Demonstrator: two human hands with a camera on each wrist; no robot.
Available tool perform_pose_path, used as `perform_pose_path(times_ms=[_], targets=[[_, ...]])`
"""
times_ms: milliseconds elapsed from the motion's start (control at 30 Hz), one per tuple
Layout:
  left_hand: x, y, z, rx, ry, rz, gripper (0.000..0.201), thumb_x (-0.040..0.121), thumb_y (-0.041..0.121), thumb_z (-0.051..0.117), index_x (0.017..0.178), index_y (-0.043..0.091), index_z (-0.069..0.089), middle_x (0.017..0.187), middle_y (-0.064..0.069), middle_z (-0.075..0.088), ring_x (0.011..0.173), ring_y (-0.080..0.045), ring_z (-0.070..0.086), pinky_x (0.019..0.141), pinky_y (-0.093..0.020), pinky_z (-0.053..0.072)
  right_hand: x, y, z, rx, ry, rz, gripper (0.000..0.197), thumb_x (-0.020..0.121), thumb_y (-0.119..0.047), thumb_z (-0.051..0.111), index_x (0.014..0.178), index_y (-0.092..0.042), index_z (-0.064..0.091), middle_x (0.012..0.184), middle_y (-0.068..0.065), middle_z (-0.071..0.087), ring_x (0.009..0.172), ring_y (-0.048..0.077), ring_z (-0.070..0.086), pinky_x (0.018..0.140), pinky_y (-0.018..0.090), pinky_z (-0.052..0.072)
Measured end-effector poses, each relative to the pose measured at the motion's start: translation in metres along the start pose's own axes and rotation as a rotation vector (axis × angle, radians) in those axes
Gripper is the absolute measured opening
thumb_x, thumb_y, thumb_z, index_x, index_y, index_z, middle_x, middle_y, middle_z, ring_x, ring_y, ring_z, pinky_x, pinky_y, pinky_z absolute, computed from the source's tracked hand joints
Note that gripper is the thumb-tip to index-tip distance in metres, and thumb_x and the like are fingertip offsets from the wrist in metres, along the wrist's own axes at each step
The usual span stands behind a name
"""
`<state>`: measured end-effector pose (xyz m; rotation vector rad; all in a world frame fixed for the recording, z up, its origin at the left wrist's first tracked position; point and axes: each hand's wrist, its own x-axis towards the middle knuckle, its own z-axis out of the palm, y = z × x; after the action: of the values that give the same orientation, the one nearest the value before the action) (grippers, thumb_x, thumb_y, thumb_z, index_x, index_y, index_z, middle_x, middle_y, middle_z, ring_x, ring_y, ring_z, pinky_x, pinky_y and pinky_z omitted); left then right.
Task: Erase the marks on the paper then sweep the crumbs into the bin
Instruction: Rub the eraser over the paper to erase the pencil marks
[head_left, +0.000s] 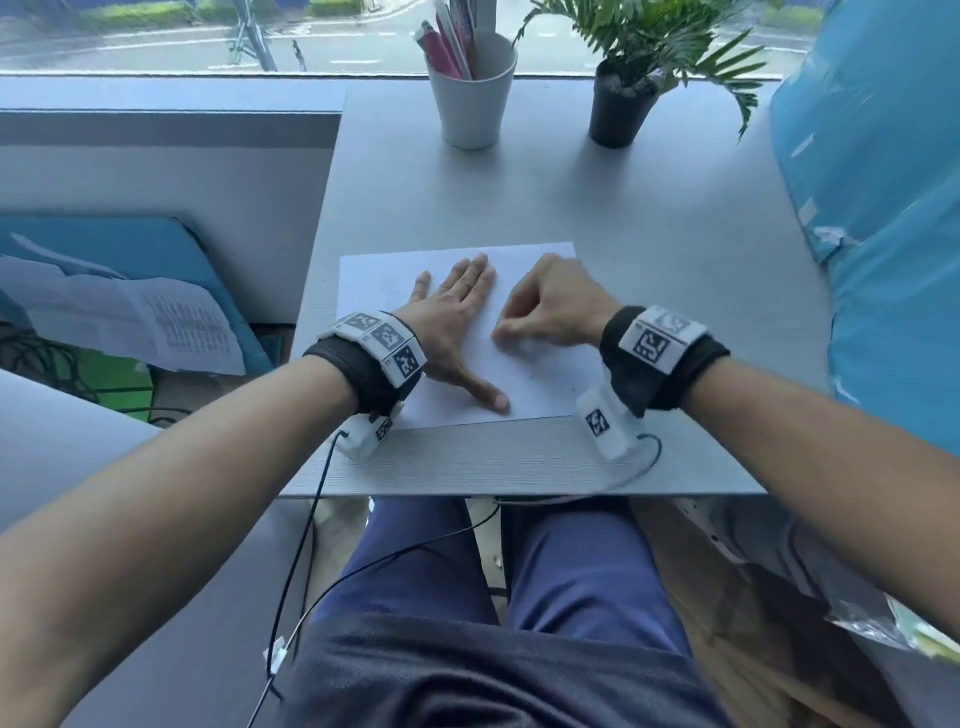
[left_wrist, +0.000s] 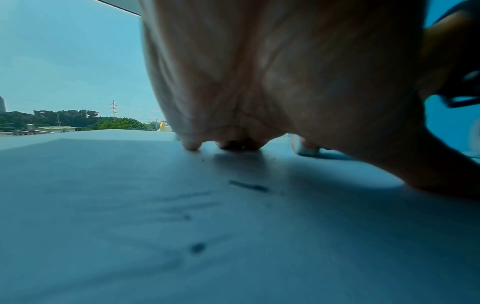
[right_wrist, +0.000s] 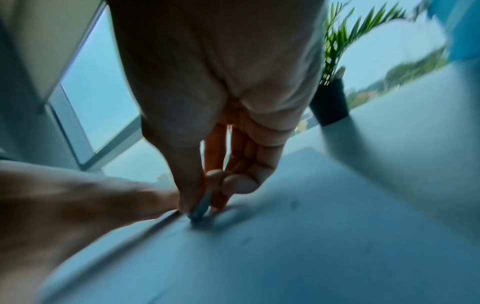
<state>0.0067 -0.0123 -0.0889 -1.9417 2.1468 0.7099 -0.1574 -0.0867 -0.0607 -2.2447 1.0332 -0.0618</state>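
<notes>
A white sheet of paper (head_left: 540, 384) lies on the grey table (head_left: 649, 218) near its front edge. My left hand (head_left: 457, 312) lies flat on the sheet with straight, spread fingers, pressing it down. My right hand (head_left: 524, 325) sits just to its right, fingers curled, pinching a small eraser (right_wrist: 200, 211) whose end touches the paper beside my left thumb. Dark eraser crumbs (left_wrist: 249, 186) and faint smudges lie on the paper (left_wrist: 130, 226) under my left palm. Faint pencil marks (head_left: 388, 288) show left of my left hand. No bin is in view.
A white cup (head_left: 472, 93) of pens and a potted plant (head_left: 623, 98) stand at the table's far edge by the window. A blue plastic-wrapped bulk (head_left: 883, 208) borders the table on the right. Cables hang off the front edge over my lap.
</notes>
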Motion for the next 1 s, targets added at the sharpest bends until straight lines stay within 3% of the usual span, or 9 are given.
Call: perform_pose_path(times_ms=[100,233,367,533,633,700,767,867,1000], targets=[[0.0,0.0,0.0,-0.003,0.016,0.006,0.164,0.04,0.093,0.066,0.154,0.013,-0.021,0.161,0.001,-0.029,0.147,-0.015,-0.026,0.119,-0.05,-0.014,0.014,0.011,-0.015,0.004,0.144,0.038,0.016,0.071,-0.027,0.082,0.079,-0.014,0.079,0.075,-0.001,0.074,0.066,0.003,0.061,0.059,0.005,0.04],[0.001,-0.004,0.001,-0.023,0.03,0.015,0.152,0.052,0.092,0.062,0.155,0.014,-0.018,0.162,0.001,-0.026,0.148,-0.014,-0.024,0.12,-0.049,-0.013,0.01,0.028,-0.026,-0.122,0.111,0.059,0.012,0.071,-0.034,0.081,0.073,-0.025,0.074,0.071,-0.01,0.067,0.072,0.007,0.062,0.073,0.015,0.046],[0.002,-0.008,-0.007,0.014,0.047,-0.008,0.118,0.079,0.082,0.044,0.157,0.013,-0.009,0.164,-0.004,-0.017,0.151,-0.016,-0.014,0.123,-0.048,-0.003,0.002,0.045,-0.03,-0.31,0.052,0.071,0.017,0.073,-0.047,0.073,0.068,-0.037,0.061,0.098,-0.01,0.068,0.103,0.021,0.057,0.098,0.041,0.044],[-0.011,0.001,-0.025,0.288,0.089,-0.177,0.098,0.095,0.068,0.033,0.155,0.0,-0.004,0.163,-0.017,-0.012,0.152,-0.029,-0.01,0.123,-0.046,-0.004,0.004,0.042,-0.032,-0.309,0.062,0.055,0.013,0.074,-0.043,0.074,0.072,-0.034,0.066,0.11,-0.011,0.07,0.108,0.019,0.059,0.099,0.04,0.044],[-0.031,0.033,-0.014,0.274,0.091,0.152,0.084,0.099,0.058,0.031,0.157,0.01,-0.006,0.164,-0.009,-0.015,0.151,-0.023,-0.014,0.123,-0.045,-0.005,0.006,0.04,-0.03,-0.36,0.051,0.052,0.013,0.075,-0.044,0.073,0.08,-0.031,0.071,0.109,-0.008,0.07,0.106,0.022,0.059,0.097,0.041,0.045],[-0.044,0.058,0.007,0.248,-0.015,0.439,0.08,0.099,0.06,0.027,0.158,0.019,-0.007,0.164,-0.001,-0.017,0.15,-0.019,-0.016,0.122,-0.042,-0.009,0.006,0.04,-0.03,-0.374,0.056,0.047,0.015,0.075,-0.043,0.073,0.082,-0.03,0.073,0.104,-0.009,0.07,0.103,0.022,0.059,0.095,0.04,0.045],[-0.05,0.07,0.023,0.208,-0.108,0.566,0.082,0.096,0.065,0.028,0.158,0.024,-0.008,0.164,0.005,-0.017,0.15,-0.015,-0.017,0.12,-0.037,-0.014,0.005,0.038,-0.031,-0.378,0.065,0.051,0.016,0.075,-0.042,0.074,0.085,-0.03,0.073,0.092,-0.013,0.063,0.1,0.02,0.057,0.094,0.039,0.045],[-0.046,0.049,0.026,0.183,-0.15,0.477,0.087,0.09,0.075,0.02,0.156,0.029,-0.013,0.162,0.008,-0.021,0.149,-0.013,-0.02,0.12,-0.038,-0.013,0.003,0.038,-0.032,-0.387,0.089,0.052,0.02,0.076,-0.041,0.074,0.091,-0.029,0.074,0.097,-0.009,0.064,0.104,0.021,0.054,0.094,0.037,0.044],[-0.039,0.009,0.008,0.267,-0.06,0.088,0.111,0.071,0.09,-0.001,0.153,0.018,-0.021,0.161,-0.004,-0.026,0.15,-0.019,-0.02,0.122,-0.04,-0.011,0.004,0.038,-0.03,-0.376,0.094,0.067,0.019,0.077,-0.04,0.075,0.092,-0.029,0.073,0.107,-0.009,0.066,0.11,0.02,0.051,0.097,0.04,0.041]])
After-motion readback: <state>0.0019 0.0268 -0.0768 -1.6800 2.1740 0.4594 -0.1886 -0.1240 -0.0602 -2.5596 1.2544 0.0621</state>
